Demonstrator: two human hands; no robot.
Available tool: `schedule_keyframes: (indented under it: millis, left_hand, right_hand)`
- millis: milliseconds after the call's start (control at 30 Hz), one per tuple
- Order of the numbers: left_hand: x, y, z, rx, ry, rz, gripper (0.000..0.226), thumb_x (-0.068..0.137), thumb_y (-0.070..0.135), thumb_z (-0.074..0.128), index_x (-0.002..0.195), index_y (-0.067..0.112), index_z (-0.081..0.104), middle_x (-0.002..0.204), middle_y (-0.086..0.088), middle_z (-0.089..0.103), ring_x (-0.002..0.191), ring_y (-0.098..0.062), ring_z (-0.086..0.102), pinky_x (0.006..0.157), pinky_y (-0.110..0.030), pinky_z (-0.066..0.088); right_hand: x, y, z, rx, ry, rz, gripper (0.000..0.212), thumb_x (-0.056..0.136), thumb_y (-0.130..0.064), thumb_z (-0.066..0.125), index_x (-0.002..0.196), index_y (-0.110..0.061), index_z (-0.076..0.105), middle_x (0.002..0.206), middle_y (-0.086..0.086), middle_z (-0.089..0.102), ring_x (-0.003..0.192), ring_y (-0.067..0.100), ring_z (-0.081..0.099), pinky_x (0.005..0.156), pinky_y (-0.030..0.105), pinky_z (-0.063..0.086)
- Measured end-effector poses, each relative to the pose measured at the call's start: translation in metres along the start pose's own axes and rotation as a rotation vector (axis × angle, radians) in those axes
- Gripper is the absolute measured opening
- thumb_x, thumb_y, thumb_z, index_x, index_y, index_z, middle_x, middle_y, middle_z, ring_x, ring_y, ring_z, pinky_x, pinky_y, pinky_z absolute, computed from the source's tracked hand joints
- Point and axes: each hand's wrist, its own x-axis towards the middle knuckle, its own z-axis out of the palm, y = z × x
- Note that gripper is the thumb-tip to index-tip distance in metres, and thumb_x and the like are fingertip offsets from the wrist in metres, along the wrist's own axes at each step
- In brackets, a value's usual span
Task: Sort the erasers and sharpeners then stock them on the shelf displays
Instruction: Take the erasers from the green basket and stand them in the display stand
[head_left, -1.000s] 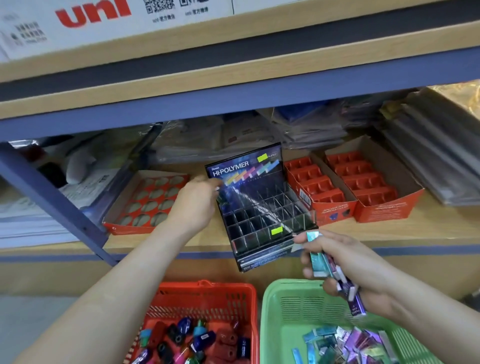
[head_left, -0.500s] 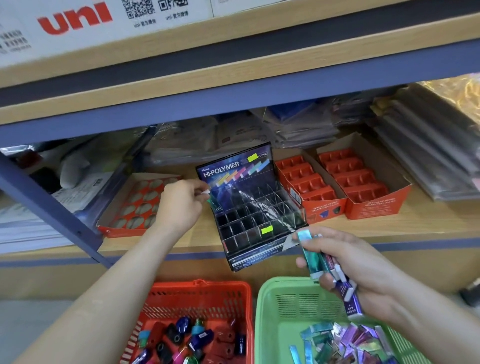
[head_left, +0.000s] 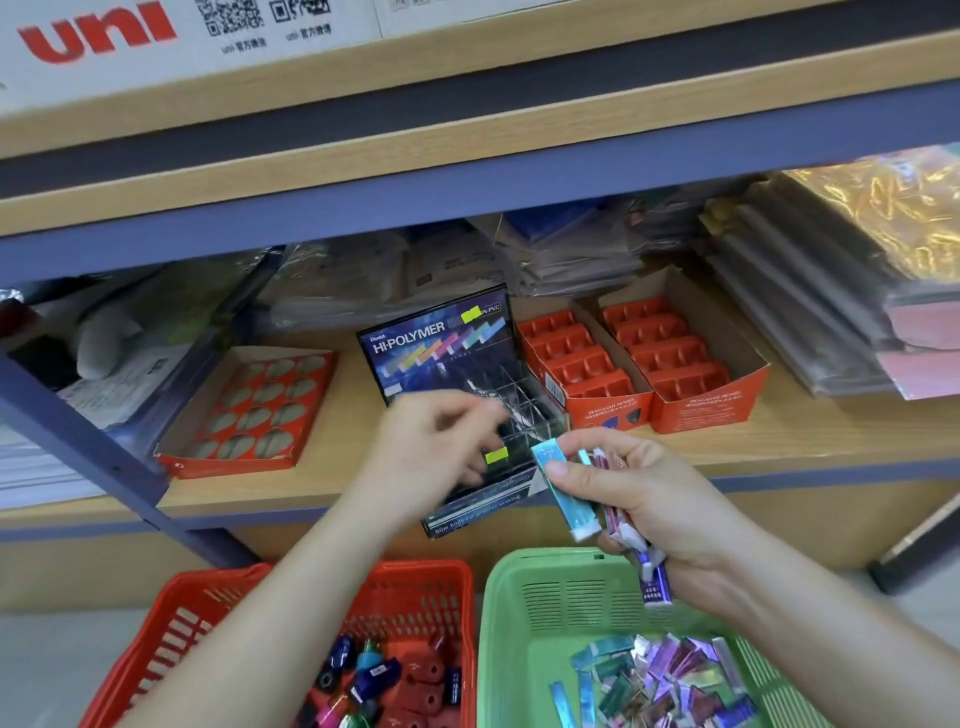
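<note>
At lower left we see the red basket (head_left: 415, 571) holding sharpeners (head_left: 379, 675). At lower right, the green basket (head_left: 498, 597) holds loose erasers (head_left: 660, 675). The black display box (head_left: 441, 338) sits mid-frame on the shelf (head_left: 779, 441). Before it, our right hand (head_left: 654, 499) grips a bundle of slim erasers (head_left: 566, 488). Our left hand (head_left: 431, 452) is blurred, so we cannot tell its fingers' state.

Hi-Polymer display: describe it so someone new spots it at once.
On the wooden shelf under the blue rail, the Hi-Polymer display stands between a flat red tray with round holes and two red cartons. It is the only black box, with clear grid dividers.
</note>
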Motion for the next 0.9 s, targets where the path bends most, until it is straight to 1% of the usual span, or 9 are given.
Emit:
schedule_keyframes:
  millis: [67,200,267,367,533,633,700,800,900]
  left_hand:
    - [-0.019,0.013,0.016,-0.207,-0.195,-0.063,0.019,0.092,0.023,0.060,0.099,0.010,0.073,0.073,-0.005,0.067,0.060,-0.012,0.059,0.059,-0.026,0.055]
    - [-0.033,0.006,0.028,-0.582,-0.153,-0.220,0.035,0.074,0.028,0.074,0.102,0.007,0.067,0.079,-0.010,0.067,0.067,-0.015,0.062,0.064,-0.027,0.055]
    - [-0.041,0.005,0.037,-0.565,-0.166,-0.246,0.041,0.066,0.027,0.079,0.098,0.007,0.061,0.077,-0.009,0.067,0.068,-0.018,0.064,0.067,-0.031,0.057]
    - [-0.053,0.004,0.050,-0.533,-0.139,-0.248,0.030,0.075,0.009,0.079,0.096,0.006,0.057,0.080,-0.018,0.071,0.072,-0.024,0.067,0.067,-0.031,0.056]
    - [-0.049,0.003,0.029,-0.528,0.143,-0.212,0.017,0.084,0.000,0.066,0.091,0.014,0.072,0.072,-0.011,0.069,0.064,-0.016,0.063,0.062,-0.023,0.053]
    - [-0.028,-0.004,-0.016,-0.390,0.364,-0.124,0.014,0.085,0.002,0.067,0.094,0.012,0.070,0.075,-0.010,0.072,0.068,-0.018,0.070,0.066,-0.025,0.057]
    - [-0.006,-0.015,-0.045,-0.123,0.484,-0.077,0.010,0.082,0.007,0.073,0.088,0.015,0.071,0.072,-0.004,0.072,0.071,-0.019,0.071,0.073,-0.034,0.059]
    - [0.017,-0.030,-0.064,0.341,0.479,-0.008,0.010,0.083,0.018,0.072,0.093,0.017,0.075,0.079,0.006,0.072,0.079,-0.012,0.068,0.081,-0.028,0.053]
    - [0.032,-0.047,-0.063,0.600,0.439,0.135,0.016,0.088,0.016,0.068,0.101,0.013,0.075,0.095,-0.004,0.073,0.089,-0.020,0.066,0.079,-0.021,0.043]
  right_hand:
    - [0.000,0.000,0.001,-0.035,-0.015,-0.022,0.017,0.069,-0.013,0.078,0.083,-0.017,0.070,0.068,0.014,0.064,0.047,0.018,0.049,0.041,0.021,0.035]
    - [0.002,0.002,0.000,0.056,0.027,-0.067,0.024,0.067,-0.014,0.076,0.089,-0.011,0.066,0.066,0.012,0.061,0.043,0.015,0.049,0.035,0.018,0.037]
    - [0.002,0.004,0.000,0.090,0.045,-0.091,0.032,0.068,-0.016,0.076,0.099,-0.014,0.071,0.071,0.014,0.062,0.052,0.022,0.056,0.043,0.022,0.046]
    - [0.000,0.008,0.006,0.129,0.030,-0.097,0.024,0.080,-0.010,0.071,0.103,-0.015,0.072,0.070,0.015,0.065,0.054,0.024,0.062,0.046,0.027,0.052]
    - [0.006,0.011,0.006,0.144,0.128,-0.030,0.018,0.089,-0.019,0.066,0.106,-0.013,0.068,0.067,0.006,0.062,0.051,0.011,0.054,0.033,0.017,0.036]
    - [0.013,0.010,-0.001,0.268,0.138,0.091,0.017,0.094,-0.022,0.060,0.102,-0.008,0.065,0.064,0.005,0.056,0.052,0.012,0.048,0.030,0.015,0.030]
    - [0.017,0.010,-0.006,0.347,0.142,0.138,0.013,0.092,-0.018,0.058,0.096,-0.006,0.063,0.062,0.006,0.054,0.050,0.013,0.046,0.029,0.014,0.030]
    - [0.019,0.012,-0.010,0.393,0.152,0.155,0.010,0.091,-0.010,0.051,0.091,-0.006,0.061,0.061,0.007,0.052,0.048,0.014,0.045,0.030,0.015,0.030]
    - [0.020,0.013,-0.013,0.423,0.137,0.155,0.014,0.088,-0.004,0.042,0.090,-0.008,0.056,0.062,0.007,0.050,0.049,0.015,0.043,0.032,0.015,0.030]
